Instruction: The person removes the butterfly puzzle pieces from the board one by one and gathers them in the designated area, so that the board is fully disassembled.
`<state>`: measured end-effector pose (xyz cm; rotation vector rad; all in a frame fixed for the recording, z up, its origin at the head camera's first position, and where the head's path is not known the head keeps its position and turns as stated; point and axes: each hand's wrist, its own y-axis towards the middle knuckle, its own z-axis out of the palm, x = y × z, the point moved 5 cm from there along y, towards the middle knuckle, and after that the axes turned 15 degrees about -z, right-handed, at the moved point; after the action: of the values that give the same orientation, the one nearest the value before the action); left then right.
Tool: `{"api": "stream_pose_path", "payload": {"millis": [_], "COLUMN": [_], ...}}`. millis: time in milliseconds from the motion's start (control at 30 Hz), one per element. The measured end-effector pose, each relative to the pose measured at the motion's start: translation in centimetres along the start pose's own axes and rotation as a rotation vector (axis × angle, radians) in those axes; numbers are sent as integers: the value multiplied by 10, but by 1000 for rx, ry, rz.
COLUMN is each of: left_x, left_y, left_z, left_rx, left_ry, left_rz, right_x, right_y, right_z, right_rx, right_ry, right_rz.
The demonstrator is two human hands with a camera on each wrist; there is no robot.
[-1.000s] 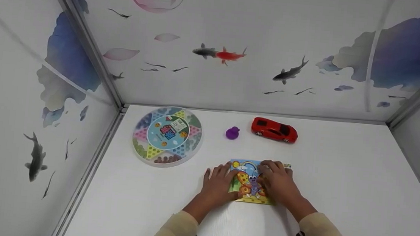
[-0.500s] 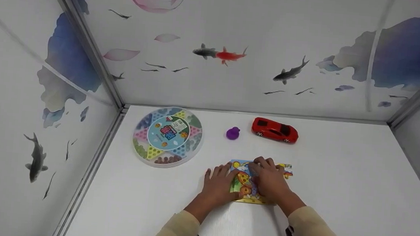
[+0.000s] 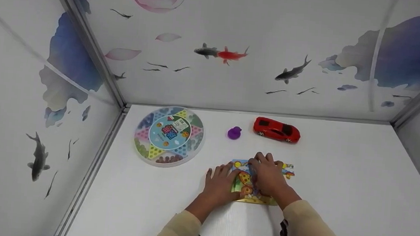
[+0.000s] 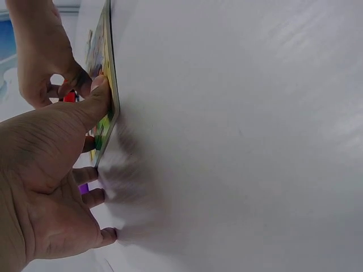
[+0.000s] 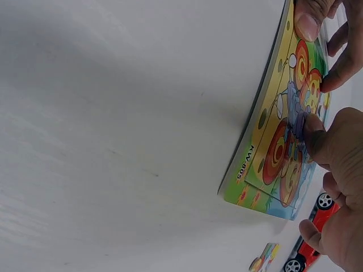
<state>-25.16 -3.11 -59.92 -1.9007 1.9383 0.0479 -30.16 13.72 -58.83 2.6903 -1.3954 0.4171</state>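
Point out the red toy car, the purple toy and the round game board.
red toy car [image 3: 276,130], head view, on its roof.
purple toy [image 3: 234,133], head view, on its body.
round game board [image 3: 169,135], head view, on its blue centre.

Plenty of bare white table [image 3: 348,191] on the right and along the near edge, so a hand can slide in easily there. Far side is more cluttered: round game board [image 3: 169,135] far left, little purple toy [image 3: 234,132] and red car [image 3: 276,130] just beyond the puzzle board [image 3: 261,181]. Walls close off three sides.

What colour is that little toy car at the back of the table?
The toy car is red with dark windows, clearest in the head view.
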Motion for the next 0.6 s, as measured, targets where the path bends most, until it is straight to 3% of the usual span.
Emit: {"api": "stream_pose_path", "payload": {"millis": [233, 467, 600], "left_x": [-1, -1, -1], "left_y": [2, 2, 1], "left_z": [4, 4, 1], "left_rx": [15, 11, 14], "left_ry": [20, 35, 22], "left_rz": [-20, -26, -22], "right_x": [-1, -1, -1], "right_y": [-1, 0, 0], "right_z": [0, 2, 2], "right_rx": [-7, -12, -19], "right_ry": [-16, 100, 112], "right_rz": [-8, 24, 32]}}
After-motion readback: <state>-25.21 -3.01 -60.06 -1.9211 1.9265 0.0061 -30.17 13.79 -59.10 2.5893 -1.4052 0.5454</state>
